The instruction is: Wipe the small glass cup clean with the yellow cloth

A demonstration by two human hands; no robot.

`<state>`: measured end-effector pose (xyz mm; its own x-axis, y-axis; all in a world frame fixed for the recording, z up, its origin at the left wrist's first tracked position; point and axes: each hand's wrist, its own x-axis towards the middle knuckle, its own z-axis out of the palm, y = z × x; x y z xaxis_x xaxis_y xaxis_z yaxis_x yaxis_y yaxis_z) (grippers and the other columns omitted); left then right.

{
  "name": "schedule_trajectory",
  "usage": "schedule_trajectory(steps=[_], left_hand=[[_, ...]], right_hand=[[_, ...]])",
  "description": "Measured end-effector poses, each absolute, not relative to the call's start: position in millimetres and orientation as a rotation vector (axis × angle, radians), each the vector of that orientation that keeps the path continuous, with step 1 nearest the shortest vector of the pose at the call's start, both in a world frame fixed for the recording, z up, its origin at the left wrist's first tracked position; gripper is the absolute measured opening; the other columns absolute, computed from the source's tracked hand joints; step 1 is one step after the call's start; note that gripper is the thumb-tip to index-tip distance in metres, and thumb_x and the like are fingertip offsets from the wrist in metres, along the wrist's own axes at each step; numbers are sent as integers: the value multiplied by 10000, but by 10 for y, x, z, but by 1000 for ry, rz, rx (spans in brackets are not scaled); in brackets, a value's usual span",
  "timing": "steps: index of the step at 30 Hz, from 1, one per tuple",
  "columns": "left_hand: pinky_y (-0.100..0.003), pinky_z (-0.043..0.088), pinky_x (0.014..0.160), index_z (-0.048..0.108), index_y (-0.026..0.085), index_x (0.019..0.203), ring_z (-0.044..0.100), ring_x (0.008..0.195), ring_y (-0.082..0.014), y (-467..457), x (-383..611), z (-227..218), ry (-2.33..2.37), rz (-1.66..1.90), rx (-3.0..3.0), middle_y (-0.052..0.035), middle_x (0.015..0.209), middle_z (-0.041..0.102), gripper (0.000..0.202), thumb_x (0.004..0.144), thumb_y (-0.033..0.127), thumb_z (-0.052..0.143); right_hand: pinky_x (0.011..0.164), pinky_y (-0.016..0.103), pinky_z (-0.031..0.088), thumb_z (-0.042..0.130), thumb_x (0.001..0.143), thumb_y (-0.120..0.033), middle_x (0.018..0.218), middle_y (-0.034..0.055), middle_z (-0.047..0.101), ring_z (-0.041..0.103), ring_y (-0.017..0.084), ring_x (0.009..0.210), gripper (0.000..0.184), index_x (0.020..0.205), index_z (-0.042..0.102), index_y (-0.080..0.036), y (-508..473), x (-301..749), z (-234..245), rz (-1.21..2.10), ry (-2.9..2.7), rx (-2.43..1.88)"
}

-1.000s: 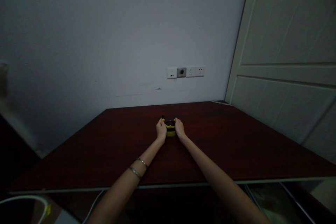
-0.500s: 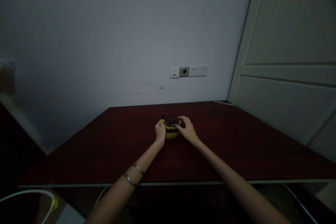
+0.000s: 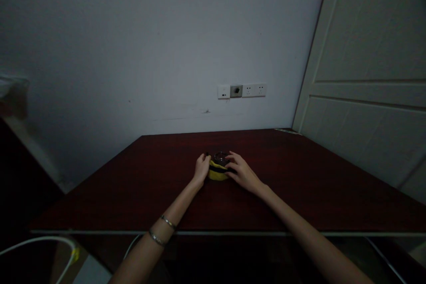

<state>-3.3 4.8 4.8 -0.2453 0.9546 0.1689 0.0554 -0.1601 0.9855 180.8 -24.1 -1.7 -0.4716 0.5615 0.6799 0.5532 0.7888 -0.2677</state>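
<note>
A small yellow cloth pouch (image 3: pixel 218 175) with a black stripe rests on the dark red table, between my two hands. My left hand (image 3: pixel 202 167) is closed on its left side, and a small dark tip shows above those fingers. My right hand (image 3: pixel 242 172) has its curled fingers and thumb around the pouch's right edge. At the pouch's upper opening is a clear, shiny item with a round rim (image 3: pixel 220 156). Its lower part is hidden by the cloth, so its kind is unclear. My right fingertips are close to this rim; whether they touch it is hard to see.
The dark red tabletop (image 3: pixel 159 195) reaches back to a pale wall (image 3: pixel 133 53) with a row of sockets (image 3: pixel 242 91). A panelled white door (image 3: pixel 369 66) stands along the right. A white cable (image 3: pixel 43 238) curves below the table's front edge at left.
The pouch's front sits lower and its yellow rim has dropped on the right. More of the clear round item shows above it. My right hand has shifted slightly right and down. The view has shifted slightly.
</note>
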Motion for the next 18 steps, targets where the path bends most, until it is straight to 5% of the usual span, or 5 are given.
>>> schedule_trajectory(steps=[4, 11, 18], left_hand=[[-334, 351, 938, 595, 114, 1007, 467, 1144, -290, -200, -137, 127, 1400, 1496, 1188, -170, 1198, 545, 395, 630, 219, 649], [-365, 341, 985, 474, 199, 1211, 478, 1133, -258, -776, 3, 75, 1126, 1286, 1843, -98, 1210, 537, 707, 546, 161, 711], [-347, 387, 948, 450, 162, 1233, 535, 1065, -203, -811, 50, 17, 1241, 1229, 1934, -88, 1172, 575, 587, 659, 69, 535]], right_hand=[[1016, 469, 331, 567, 782, -227, 1161, 78, 513, 336, 250, 1254, 133, 901, 624, -237, -303, 1810, 27, 21, -2126, -828], [960, 427, 377, 588, 769, -248, 1108, 74, 512, 463, 227, 1117, 98, 856, 626, -229, -409, 1742, 67, 263, -2017, -796], [918, 370, 416, 621, 754, -288, 1126, 72, 491, 494, 202, 1076, 153, 889, 603, -218, -649, 1828, 251, 357, -2117, -809]])
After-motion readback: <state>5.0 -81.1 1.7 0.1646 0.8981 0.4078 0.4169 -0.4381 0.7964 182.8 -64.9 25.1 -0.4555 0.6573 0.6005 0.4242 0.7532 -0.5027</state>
